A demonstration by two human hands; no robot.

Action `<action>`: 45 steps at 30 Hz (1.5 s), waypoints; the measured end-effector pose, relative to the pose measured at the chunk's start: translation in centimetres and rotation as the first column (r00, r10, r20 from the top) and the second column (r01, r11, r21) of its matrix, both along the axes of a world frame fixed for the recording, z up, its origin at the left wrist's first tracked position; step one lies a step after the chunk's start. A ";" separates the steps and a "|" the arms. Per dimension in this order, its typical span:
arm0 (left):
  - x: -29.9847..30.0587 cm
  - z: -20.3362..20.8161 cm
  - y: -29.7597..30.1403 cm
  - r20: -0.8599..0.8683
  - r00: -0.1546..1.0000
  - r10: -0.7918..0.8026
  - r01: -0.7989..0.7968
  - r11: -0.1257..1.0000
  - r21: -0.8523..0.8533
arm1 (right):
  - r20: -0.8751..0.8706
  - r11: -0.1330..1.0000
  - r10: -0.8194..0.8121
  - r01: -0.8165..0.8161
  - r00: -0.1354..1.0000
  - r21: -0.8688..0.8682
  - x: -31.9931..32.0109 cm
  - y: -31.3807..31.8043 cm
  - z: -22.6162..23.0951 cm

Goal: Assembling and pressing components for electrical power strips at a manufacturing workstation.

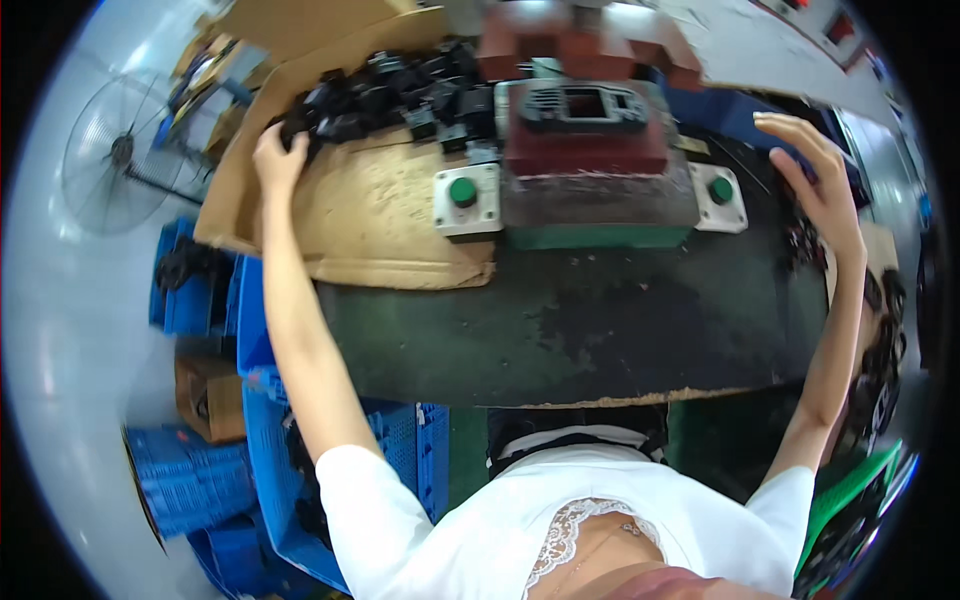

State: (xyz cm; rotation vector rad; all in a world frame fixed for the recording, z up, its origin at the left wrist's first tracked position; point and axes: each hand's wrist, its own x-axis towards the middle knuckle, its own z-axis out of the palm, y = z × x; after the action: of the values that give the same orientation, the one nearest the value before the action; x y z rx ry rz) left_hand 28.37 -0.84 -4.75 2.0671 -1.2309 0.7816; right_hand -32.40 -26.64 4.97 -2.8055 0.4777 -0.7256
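Note:
My left hand (279, 163) reaches into an open cardboard box (390, 210) at the table's far left. Its thumb and fingers close around a black plastic part at the left end of a heap of black plastic parts (375, 105); the fingertips are partly hidden. On the other side, my right hand (818, 175) is raised with fingers stretched and thumb apart, holding nothing. Small dark parts (803, 245) lie below it on the table. Between my hands stands a press-like machine with a dark red block (585, 150). A grey-black panel-shaped piece (583, 107) rests on the block.
Green push buttons on white boxes flank the machine, a left button (462, 193) and a right button (721, 190). The dark tabletop (580, 320) has a worn front edge. Blue crates (285, 480) stand at lower left, a fan (122, 150) farther left, and a green crate (850, 500) at lower right.

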 end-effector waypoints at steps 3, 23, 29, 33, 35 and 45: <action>0.5 1.1 -0.9 -0.558 0.748 -0.360 0.011 0.847 -0.531 | 0.001 0.969 -0.226 0.225 0.974 0.102 -4.8 -0.7 1.2; -17.3 8.5 -3.9 -0.823 0.303 -0.481 0.414 0.844 -0.341 | -0.234 0.816 -0.579 0.552 0.781 -0.173 -6.9 -6.3 -8.1; -24.0 8.6 -6.0 -0.787 0.200 -0.583 0.629 0.692 -0.353 | -0.190 0.809 -0.581 0.533 0.792 -0.249 -6.4 -7.1 -9.7; -25.9 7.5 -7.4 -0.759 -0.024 -0.650 0.617 0.588 -0.523 | -0.143 0.827 -0.555 0.525 0.820 -0.202 -4.4 -5.8 -8.4; -26.6 6.9 -8.6 -0.726 -0.056 -0.686 0.603 0.556 -0.572 | 0.044 0.908 -0.419 0.418 0.907 0.039 -2.8 -5.5 -7.2; -28.9 5.1 -12.1 -0.295 0.561 -0.773 0.770 0.619 -0.157 | 0.548 0.796 0.046 -0.362 0.835 0.485 9.0 -0.6 -4.1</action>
State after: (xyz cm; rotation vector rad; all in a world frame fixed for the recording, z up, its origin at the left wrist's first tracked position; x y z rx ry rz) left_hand -0.48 -12.95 0.32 1.3053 -1.7034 -0.0025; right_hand -23.45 -27.25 0.91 -1.9492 0.2164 -1.0277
